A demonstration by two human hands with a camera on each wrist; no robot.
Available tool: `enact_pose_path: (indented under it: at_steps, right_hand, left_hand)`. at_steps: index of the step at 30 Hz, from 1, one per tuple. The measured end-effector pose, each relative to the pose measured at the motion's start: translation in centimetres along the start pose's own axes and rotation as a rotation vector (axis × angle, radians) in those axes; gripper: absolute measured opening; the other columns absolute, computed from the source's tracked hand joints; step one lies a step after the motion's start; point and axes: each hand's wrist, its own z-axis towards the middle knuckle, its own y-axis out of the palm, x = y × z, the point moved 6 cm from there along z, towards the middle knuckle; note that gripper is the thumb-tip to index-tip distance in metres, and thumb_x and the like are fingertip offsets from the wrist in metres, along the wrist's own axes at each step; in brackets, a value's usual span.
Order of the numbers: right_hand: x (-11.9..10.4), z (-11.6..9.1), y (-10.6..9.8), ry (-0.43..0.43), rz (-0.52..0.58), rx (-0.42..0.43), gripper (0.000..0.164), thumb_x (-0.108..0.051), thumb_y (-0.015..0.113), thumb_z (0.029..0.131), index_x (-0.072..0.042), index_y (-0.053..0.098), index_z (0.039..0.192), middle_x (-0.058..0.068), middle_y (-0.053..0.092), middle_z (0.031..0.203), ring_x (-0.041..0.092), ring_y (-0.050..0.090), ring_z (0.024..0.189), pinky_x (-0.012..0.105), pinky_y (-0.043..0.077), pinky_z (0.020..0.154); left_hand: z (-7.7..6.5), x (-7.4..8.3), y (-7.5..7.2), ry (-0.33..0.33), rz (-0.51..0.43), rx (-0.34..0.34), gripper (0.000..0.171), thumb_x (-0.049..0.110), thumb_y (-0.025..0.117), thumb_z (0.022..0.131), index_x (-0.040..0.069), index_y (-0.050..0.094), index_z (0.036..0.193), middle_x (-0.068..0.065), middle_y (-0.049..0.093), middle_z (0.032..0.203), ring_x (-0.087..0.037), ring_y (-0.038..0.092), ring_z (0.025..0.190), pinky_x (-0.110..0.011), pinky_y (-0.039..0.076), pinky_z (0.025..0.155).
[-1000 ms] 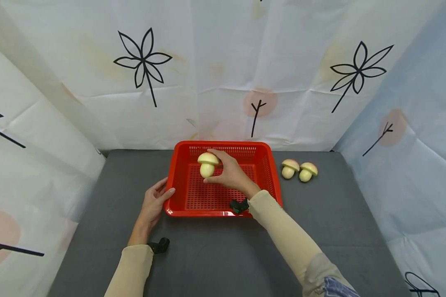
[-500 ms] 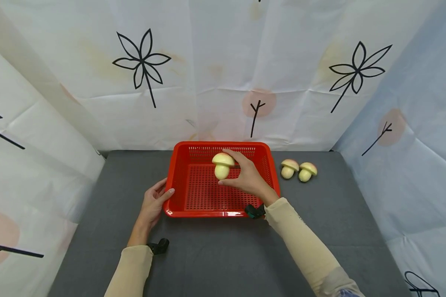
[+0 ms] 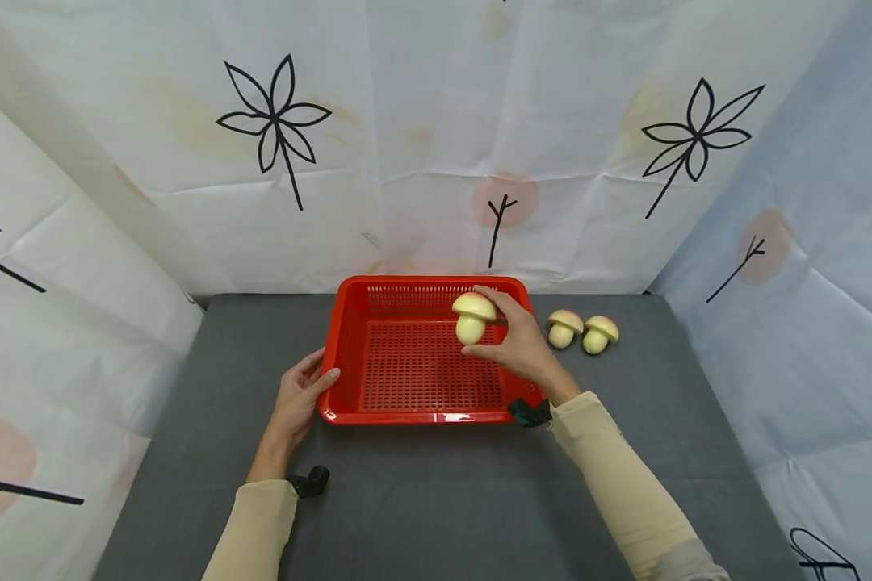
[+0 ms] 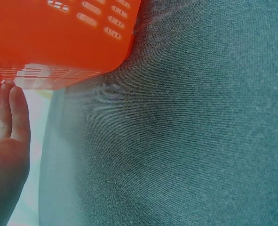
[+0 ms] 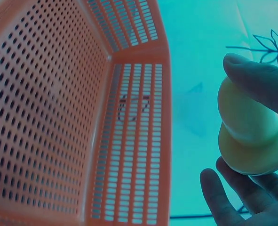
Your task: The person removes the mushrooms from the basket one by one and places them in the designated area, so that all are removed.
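In the head view my right hand [image 3: 516, 339] holds a toy mushroom [image 3: 471, 324] upright between thumb and fingers, above the right part of a red plastic basket [image 3: 436, 418]. It has a pale yellow stem and a cap tinged red on top. The right wrist view shows the thumb on the mushroom's stem [image 5: 247, 115] and fingers at its cap. My left hand [image 3: 298, 399] grips the basket's left rim, thumb over the edge. In the left wrist view, the fingers [image 4: 20, 113] reach to the basket's outer wall [image 4: 59, 37]. Two more mushrooms [image 3: 565, 328] [image 3: 599, 334] lie right of the basket.
The basket has a perforated floor and slotted walls and stands near the back of a grey cloth-covered table [image 3: 421, 500]. White patterned sheets [image 3: 407, 145] close off the back and both sides. Each wrist wears a small black device [image 3: 311, 482].
My right hand has moved right over the basket with the mushroom in it, from near its middle toward its right side. The left hand stays at the rim.
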Motion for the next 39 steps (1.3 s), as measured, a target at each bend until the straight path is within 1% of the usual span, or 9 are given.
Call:
enact_pose_path:
  at_steps: [8,13,20,24,26,32,34,36,39]
  right_hand:
    - [0.9,-1.3,-2.3,-0.001,-0.005,0.038,0.093,-0.013,0.092,0.076,-0.012,0.041,0.154,0.01,0.051,0.144,0.03,0.054,0.12,0.05,0.048,0.099]
    - [2.0,-2.2,-3.9,-0.001,0.006,0.072,0.094,-0.009,0.091,0.076,-0.011,0.04,0.155,0.014,0.049,0.146,0.033,0.055,0.124,0.055,0.047,0.102]
    - [3.8,-3.7,-6.6,0.088,-0.017,0.099,0.093,-0.009,0.088,0.08,-0.009,0.035,0.157,0.017,0.043,0.149,0.04,0.054,0.123,0.054,0.051,0.097]
    - [4.7,-4.6,-8.3,0.102,-0.087,0.111,0.093,-0.01,0.087,0.081,-0.009,0.034,0.158,0.019,0.044,0.147,0.042,0.056,0.122,0.051,0.054,0.091]
    - [5.1,-5.0,-9.1,0.105,-0.121,0.12,0.094,-0.01,0.088,0.081,-0.01,0.034,0.158,0.02,0.046,0.146,0.044,0.057,0.121,0.047,0.055,0.089]
    - [6.6,-6.2,-11.1,0.13,-0.148,0.151,0.094,-0.011,0.088,0.081,-0.009,0.034,0.158,0.023,0.044,0.147,0.047,0.056,0.119,0.012,0.047,0.082]
    - [7.0,-6.6,-11.6,0.143,-0.156,0.161,0.094,-0.012,0.087,0.081,-0.008,0.033,0.158,0.024,0.044,0.146,0.047,0.055,0.12,0.008,0.045,0.08]
    - [7.4,-6.9,-12.1,0.158,-0.172,0.17,0.094,-0.012,0.087,0.082,-0.008,0.032,0.159,0.024,0.044,0.146,0.047,0.055,0.12,0.013,0.047,0.082]
    - [8.0,-7.3,-12.8,0.18,-0.191,0.176,0.094,-0.012,0.085,0.084,-0.007,0.029,0.159,0.026,0.043,0.146,0.049,0.055,0.12,0.034,0.053,0.089]
  left_hand:
    - [0.1,-0.1,-0.1,-0.001,0.014,-0.002,0.062,0.007,0.066,0.099,-0.003,0.036,0.153,-0.027,0.045,0.147,-0.014,0.06,0.118,-0.025,0.055,0.093]
    - [0.1,-0.1,-0.1,-0.004,0.012,0.001,0.062,0.007,0.066,0.099,-0.003,0.036,0.153,-0.027,0.045,0.147,-0.012,0.06,0.117,-0.024,0.055,0.093]
    - [0.1,-0.1,0.0,0.001,0.01,-0.003,0.063,0.008,0.066,0.099,-0.003,0.036,0.154,-0.026,0.044,0.148,-0.012,0.059,0.118,-0.024,0.055,0.093]
    - [0.1,-0.1,-0.1,0.008,0.005,-0.007,0.063,0.007,0.066,0.099,-0.004,0.036,0.154,-0.027,0.044,0.149,-0.012,0.059,0.118,-0.025,0.055,0.093]
    - [0.1,-0.1,0.0,0.007,0.002,-0.009,0.063,0.007,0.066,0.099,-0.004,0.036,0.154,-0.027,0.044,0.149,-0.012,0.06,0.118,-0.025,0.055,0.093]
    - [0.0,0.0,0.1,-0.005,-0.002,-0.015,0.063,0.005,0.065,0.099,-0.005,0.034,0.154,-0.027,0.042,0.15,-0.01,0.058,0.119,-0.023,0.054,0.094]
    - [0.0,0.0,0.1,-0.006,-0.003,-0.019,0.063,0.004,0.064,0.1,-0.005,0.033,0.154,-0.028,0.041,0.15,-0.01,0.058,0.12,-0.023,0.054,0.094]
    - [0.0,0.0,0.1,-0.006,0.001,-0.02,0.063,0.005,0.064,0.1,-0.005,0.033,0.154,-0.028,0.042,0.15,-0.01,0.058,0.119,-0.023,0.054,0.094]
    - [0.0,0.0,0.0,-0.008,0.001,-0.017,0.063,0.005,0.064,0.1,-0.004,0.034,0.154,-0.028,0.042,0.149,-0.01,0.059,0.118,-0.024,0.054,0.094]
